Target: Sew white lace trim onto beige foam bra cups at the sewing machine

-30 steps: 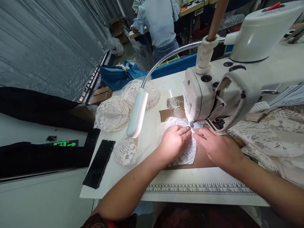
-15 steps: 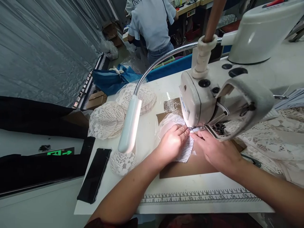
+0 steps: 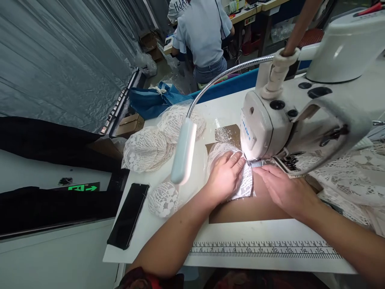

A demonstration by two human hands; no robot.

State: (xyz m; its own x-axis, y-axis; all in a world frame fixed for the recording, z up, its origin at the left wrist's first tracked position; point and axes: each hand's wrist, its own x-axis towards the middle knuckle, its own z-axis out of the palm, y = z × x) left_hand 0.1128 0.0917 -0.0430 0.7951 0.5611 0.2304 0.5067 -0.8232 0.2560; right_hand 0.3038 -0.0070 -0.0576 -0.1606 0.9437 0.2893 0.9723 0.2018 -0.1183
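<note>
Flat and unclenched, left hand point(image 3: 226, 176) and right hand point(image 3: 284, 189) press the lace piece point(image 3: 247, 184) — fingertips beside the sewing machine point(image 3: 272, 126) foot.

Place: a garment sewing workshop.
Machine: a white industrial sewing machine point(image 3: 270, 124) stands at the right on the white surface point(image 3: 228, 230), with a white lamp on a bendable metal neck point(image 3: 184, 150) reaching over the middle.
Measuring: a printed ruler strip point(image 3: 264, 249) runs along the near edge of the surface.
Materials: stacks of white lace pieces point(image 3: 147, 148) lie at the far left of the surface, and a heap of white lace fabric point(image 3: 349, 180) at the right.
Other station: at the far end, a person in a pale blue shirt point(image 3: 204, 36) sits at another workbench point(image 3: 252, 10).
Wall: grey plastic sheeting point(image 3: 60, 56) covers the left side.
</note>
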